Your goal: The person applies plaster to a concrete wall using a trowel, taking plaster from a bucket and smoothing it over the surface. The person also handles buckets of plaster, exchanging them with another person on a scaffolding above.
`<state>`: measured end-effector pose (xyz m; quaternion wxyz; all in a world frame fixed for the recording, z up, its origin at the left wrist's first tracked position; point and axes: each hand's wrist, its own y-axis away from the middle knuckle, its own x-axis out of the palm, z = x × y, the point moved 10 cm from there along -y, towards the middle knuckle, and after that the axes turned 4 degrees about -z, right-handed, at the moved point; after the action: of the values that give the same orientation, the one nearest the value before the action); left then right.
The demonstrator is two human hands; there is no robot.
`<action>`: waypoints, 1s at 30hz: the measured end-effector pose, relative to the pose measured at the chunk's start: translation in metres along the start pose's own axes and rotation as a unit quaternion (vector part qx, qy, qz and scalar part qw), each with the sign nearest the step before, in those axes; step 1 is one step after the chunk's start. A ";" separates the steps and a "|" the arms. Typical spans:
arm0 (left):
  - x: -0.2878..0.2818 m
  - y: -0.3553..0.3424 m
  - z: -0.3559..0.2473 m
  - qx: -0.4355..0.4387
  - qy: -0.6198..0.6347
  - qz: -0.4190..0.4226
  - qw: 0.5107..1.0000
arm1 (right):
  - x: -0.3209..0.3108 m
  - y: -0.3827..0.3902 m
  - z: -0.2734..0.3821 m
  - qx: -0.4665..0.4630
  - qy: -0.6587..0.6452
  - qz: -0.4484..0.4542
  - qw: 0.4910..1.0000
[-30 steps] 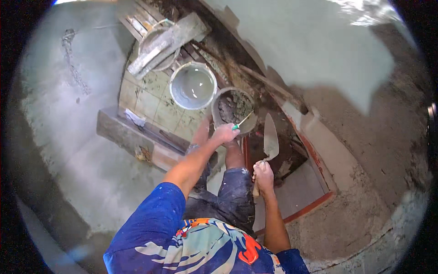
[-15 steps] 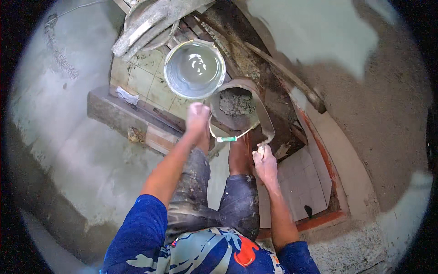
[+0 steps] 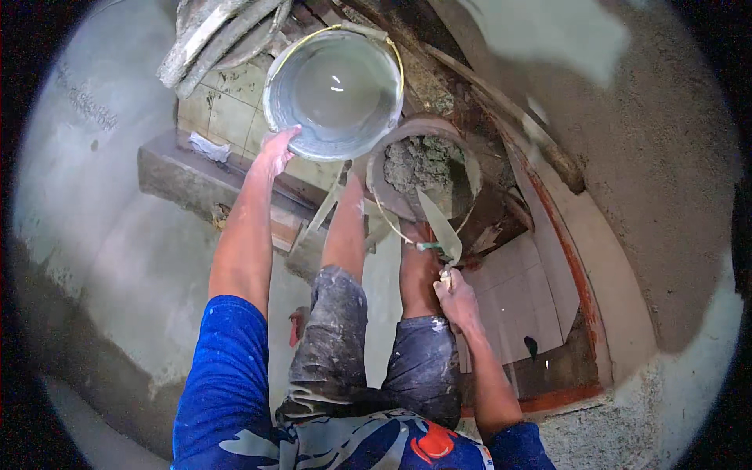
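Because its blade looks thin and flat, the trowel (image 3: 441,223) should handle as light and fairly stiff, best held by its short grip. On the near side of the mortar bucket, the right hand (image 3: 458,301) is clenched round that grip. The blade reaches over the bucket's near rim, its tip at the mortar's edge; whether they touch I cannot tell.

Grey mortar (image 3: 419,164), lumpy and probably soft and sticky, fills part of the mortar bucket (image 3: 381,184), which is likely heavy; the green sleeve (image 3: 428,246) on its wire handle, hanging at the near side, looks the natural hold.

Just beyond the mortar bucket's left side is the water bucket (image 3: 283,90), its cloudy water (image 3: 337,86) likely to make it heavy, prone to slop and perhaps slippery when wet. The rim or the yellowish handle seems the place to take it. The left hand (image 3: 276,150) grasps its near-left rim, partly closed, one digit over the lip; how firmly I cannot tell.

Farther off, a wooden pole (image 3: 540,141) lies right of the mortar bucket, and grey-caked boards (image 3: 207,43) lie far to its left.
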<state>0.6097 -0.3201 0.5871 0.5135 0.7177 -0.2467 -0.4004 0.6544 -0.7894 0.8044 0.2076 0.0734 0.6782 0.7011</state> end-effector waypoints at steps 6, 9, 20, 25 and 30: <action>-0.024 -0.002 0.000 0.063 0.024 -0.021 0.998 | -0.009 -0.013 0.004 -0.008 -0.022 -0.043 0.999; -0.071 -0.001 0.002 0.073 0.021 -0.095 0.993 | -0.010 -0.020 0.006 -0.013 -0.010 -0.043 0.999; -0.132 0.167 -0.035 0.167 -0.172 -0.181 0.954 | 0.009 -0.024 -0.006 0.008 -0.042 -0.020 0.999; -0.136 0.190 -0.025 0.165 -0.333 -0.236 0.898 | 0.006 -0.018 0.007 -0.017 -0.057 -0.037 0.998; -0.075 0.203 -0.038 0.204 -0.452 -0.219 0.840 | 0.000 -0.016 0.002 0.002 -0.073 -0.043 0.996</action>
<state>0.6106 -0.3137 0.8070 0.0858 0.5810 -0.3643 -0.7228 0.6581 -0.7880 0.7888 0.2862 0.0961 0.6651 0.6830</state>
